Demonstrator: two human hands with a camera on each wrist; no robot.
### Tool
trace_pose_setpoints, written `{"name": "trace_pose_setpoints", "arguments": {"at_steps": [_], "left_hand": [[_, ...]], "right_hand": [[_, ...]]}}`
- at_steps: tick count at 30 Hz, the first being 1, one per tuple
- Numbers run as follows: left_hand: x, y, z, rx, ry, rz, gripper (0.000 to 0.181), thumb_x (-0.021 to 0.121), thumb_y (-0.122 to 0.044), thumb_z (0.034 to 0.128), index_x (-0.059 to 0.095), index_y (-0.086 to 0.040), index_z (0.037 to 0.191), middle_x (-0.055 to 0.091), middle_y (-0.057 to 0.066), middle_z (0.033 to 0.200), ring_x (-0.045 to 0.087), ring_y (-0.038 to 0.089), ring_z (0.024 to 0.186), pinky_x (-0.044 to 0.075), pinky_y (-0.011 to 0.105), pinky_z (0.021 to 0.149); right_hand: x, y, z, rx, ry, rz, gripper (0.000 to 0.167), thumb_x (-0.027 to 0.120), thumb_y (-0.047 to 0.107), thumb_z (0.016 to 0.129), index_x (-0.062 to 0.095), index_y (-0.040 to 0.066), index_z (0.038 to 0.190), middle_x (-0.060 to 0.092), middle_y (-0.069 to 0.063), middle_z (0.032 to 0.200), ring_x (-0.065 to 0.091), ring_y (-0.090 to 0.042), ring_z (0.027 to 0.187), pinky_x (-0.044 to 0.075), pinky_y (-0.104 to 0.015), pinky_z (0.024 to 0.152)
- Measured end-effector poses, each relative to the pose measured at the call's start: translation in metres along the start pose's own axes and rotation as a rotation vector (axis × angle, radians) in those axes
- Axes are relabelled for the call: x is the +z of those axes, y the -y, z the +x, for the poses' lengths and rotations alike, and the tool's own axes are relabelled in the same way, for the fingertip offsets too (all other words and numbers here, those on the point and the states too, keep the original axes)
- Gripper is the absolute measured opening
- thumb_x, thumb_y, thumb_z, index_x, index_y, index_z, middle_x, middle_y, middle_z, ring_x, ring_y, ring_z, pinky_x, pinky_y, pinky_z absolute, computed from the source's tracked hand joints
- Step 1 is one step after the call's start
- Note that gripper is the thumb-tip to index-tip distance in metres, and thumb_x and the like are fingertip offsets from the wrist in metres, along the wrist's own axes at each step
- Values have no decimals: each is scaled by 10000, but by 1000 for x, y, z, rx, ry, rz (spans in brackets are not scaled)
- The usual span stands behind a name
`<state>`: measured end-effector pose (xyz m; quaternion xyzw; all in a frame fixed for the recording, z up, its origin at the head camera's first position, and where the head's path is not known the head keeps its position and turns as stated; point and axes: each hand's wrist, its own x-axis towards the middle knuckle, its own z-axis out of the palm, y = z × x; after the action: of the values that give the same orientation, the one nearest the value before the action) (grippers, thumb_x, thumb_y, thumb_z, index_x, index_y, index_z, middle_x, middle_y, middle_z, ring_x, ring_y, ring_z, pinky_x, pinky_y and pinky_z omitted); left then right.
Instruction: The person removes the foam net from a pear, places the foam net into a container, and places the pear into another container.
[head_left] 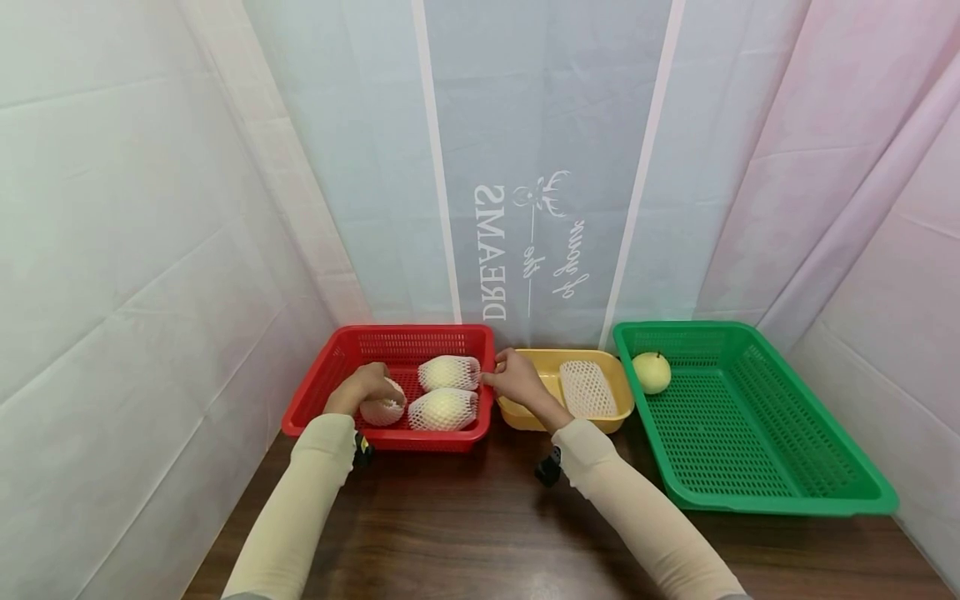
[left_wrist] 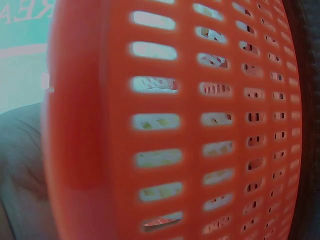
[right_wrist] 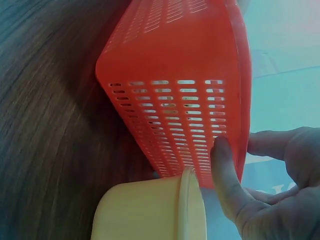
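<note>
On the left of the table stands a red basket [head_left: 420, 443] of slotted plastic. Two pears in white foam nets, one at the back [head_left: 448, 372] and one nearer [head_left: 443, 411], lie in its right half. Beside them my left hand [head_left: 357, 390] reaches over the near rim and grips a third netted pear [head_left: 384, 411] from above. The basket wall hides that grip in the left wrist view. My right hand [head_left: 521, 379] pinches the basket's right rim; its thumb [right_wrist: 223, 165] is on the outer wall and a finger reaches over the edge.
A yellow basket [head_left: 523, 420] sits under my right hand, holding a white foam net [head_left: 588, 388]. To the right, a large green basket [head_left: 750, 425] has a bare pear [head_left: 651, 372] in its back left corner. Curtains hang behind the dark wooden table [head_left: 480, 533].
</note>
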<state>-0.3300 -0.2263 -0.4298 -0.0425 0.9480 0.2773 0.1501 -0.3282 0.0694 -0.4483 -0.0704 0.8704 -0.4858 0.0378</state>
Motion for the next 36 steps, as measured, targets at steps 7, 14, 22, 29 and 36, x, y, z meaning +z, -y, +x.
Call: {"name": "trace_pose_setpoints", "arguments": {"at_steps": [7, 14, 22, 29, 36], "left_hand": [[1, 1, 0, 16, -9, 9, 472, 890, -215, 825, 596, -7, 1131, 663, 165, 1069, 585, 294, 946, 565, 432, 821], [2, 2, 1, 22, -16, 16, 482, 882, -207, 830, 610, 7, 1166, 681, 176, 1095, 618, 291, 955, 582, 451, 853], [-1, -2, -2, 13, -30, -4, 510, 885, -206, 825, 613, 1, 1203, 691, 176, 1113, 614, 293, 968, 596, 465, 871], [-6, -9, -9, 52, -27, 20, 489, 861, -229, 849, 619, 6, 1203, 684, 178, 1136, 622, 291, 991, 596, 467, 885], [-8, -16, -11, 99, -32, 32, 486, 868, -235, 837, 648, 6, 1198, 705, 172, 1106, 638, 276, 947, 618, 431, 839]], "right_hand": [[1, -1, 0, 60, 9, 123, 496, 782, 109, 943, 543, -116, 1316, 705, -208, 1027, 728, -197, 723, 659, -441, 778], [2, -1, 0, 83, 11, 149, 483, 774, 104, 944, 544, -106, 1313, 712, -214, 1030, 749, -218, 751, 660, -415, 766], [4, 0, 1, 95, 19, 152, 473, 774, 114, 945, 570, -122, 1300, 759, -232, 1034, 749, -193, 726, 660, -409, 769], [2, -1, 1, 100, 22, 151, 469, 776, 120, 952, 577, -121, 1301, 767, -232, 1043, 765, -209, 741, 659, -402, 765], [2, -2, 2, 101, 20, 168, 462, 770, 110, 954, 580, -135, 1297, 765, -230, 1043, 752, -187, 720, 659, -404, 762]]}}
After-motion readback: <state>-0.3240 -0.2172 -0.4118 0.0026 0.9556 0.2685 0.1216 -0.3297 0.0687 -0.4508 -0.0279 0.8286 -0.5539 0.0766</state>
